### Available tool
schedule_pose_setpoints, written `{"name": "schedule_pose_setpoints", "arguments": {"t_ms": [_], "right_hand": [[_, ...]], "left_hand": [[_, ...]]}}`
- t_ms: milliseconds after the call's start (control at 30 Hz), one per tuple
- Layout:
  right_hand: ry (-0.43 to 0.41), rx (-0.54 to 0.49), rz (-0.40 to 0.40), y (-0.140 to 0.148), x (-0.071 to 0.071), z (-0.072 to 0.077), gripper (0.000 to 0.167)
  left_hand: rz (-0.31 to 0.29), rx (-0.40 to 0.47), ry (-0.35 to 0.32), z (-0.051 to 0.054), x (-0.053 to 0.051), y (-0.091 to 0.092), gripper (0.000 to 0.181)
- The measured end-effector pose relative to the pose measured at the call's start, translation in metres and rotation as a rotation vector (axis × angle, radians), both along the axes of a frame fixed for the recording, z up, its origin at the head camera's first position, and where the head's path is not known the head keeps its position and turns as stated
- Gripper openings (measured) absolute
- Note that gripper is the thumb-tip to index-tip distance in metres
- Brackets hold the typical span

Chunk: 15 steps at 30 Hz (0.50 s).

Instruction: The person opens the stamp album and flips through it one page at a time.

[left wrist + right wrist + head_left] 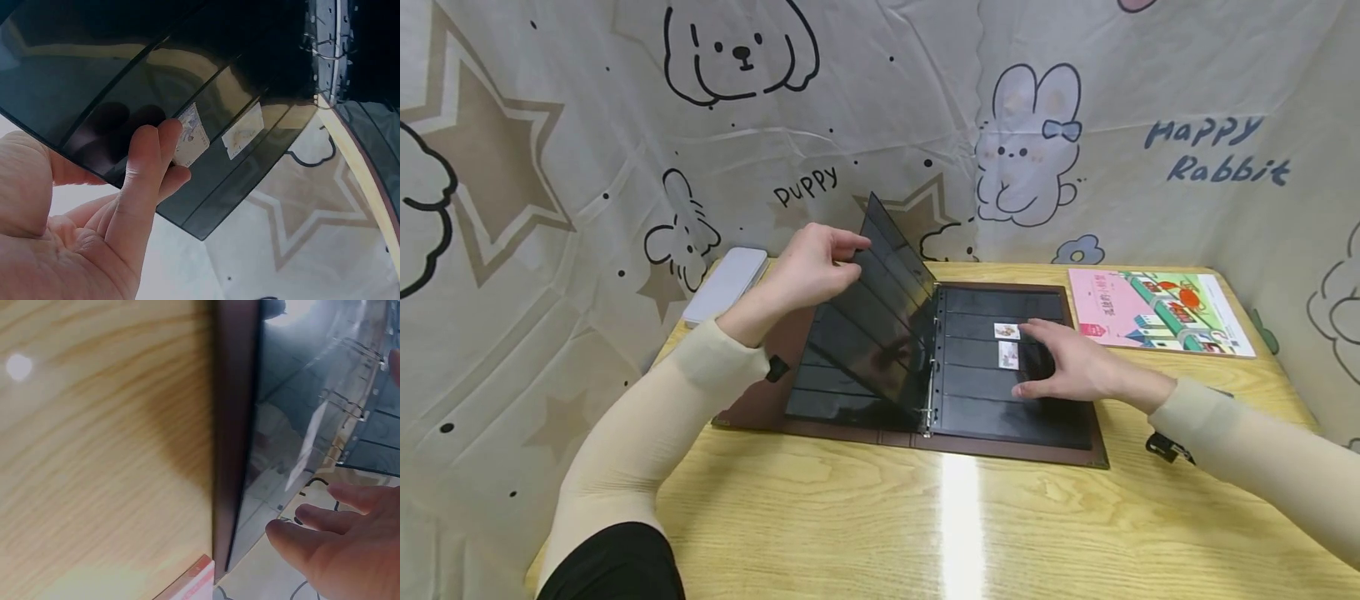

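A stamp album (880, 437) with a brown cover and ring binding lies open on the table. My left hand (812, 262) holds a raised black album page (887, 292) by its outer edge, with the thumb and other fingers on opposite sides. On that page's underside, the left wrist view shows two stamps (245, 132), one partly behind the fingers. Over the right-hand page (973, 408), my right hand (1071, 362) hovers with thumb and fingers spread apart. Its fingertips are beside an upper stamp (1006, 331) and a lower stamp (1008, 356) in the page's strips.
A pink and green booklet (1157, 312) lies right of the album at the table's back. Behind the left forearm is a white flat box (726, 283). A printed curtain (865, 100) hangs around the wooden table (820, 517).
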State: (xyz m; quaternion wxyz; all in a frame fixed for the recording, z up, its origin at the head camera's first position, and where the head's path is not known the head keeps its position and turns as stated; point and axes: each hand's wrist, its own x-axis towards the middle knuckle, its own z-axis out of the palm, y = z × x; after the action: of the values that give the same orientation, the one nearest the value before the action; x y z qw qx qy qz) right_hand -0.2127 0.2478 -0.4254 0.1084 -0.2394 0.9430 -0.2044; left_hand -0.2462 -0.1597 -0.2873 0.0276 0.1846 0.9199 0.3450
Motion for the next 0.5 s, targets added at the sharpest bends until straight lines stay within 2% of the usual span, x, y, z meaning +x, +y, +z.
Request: {"name": "schedule_pose_setpoints", "arguments": {"t_ms": [233, 500], "right_hand": [[0.003, 0.068, 0.002, 0.000, 0.003, -0.011, 0.120], [-0.023, 0.091, 0.007, 0.003, 0.005, -0.017, 0.123]], "left_hand": [[0.056, 0.011, -0.047, -0.015, 0.001, -0.022, 0.052], [0.102, 0.049, -0.113, -0.042, 0.000, -0.051, 0.052]]}}
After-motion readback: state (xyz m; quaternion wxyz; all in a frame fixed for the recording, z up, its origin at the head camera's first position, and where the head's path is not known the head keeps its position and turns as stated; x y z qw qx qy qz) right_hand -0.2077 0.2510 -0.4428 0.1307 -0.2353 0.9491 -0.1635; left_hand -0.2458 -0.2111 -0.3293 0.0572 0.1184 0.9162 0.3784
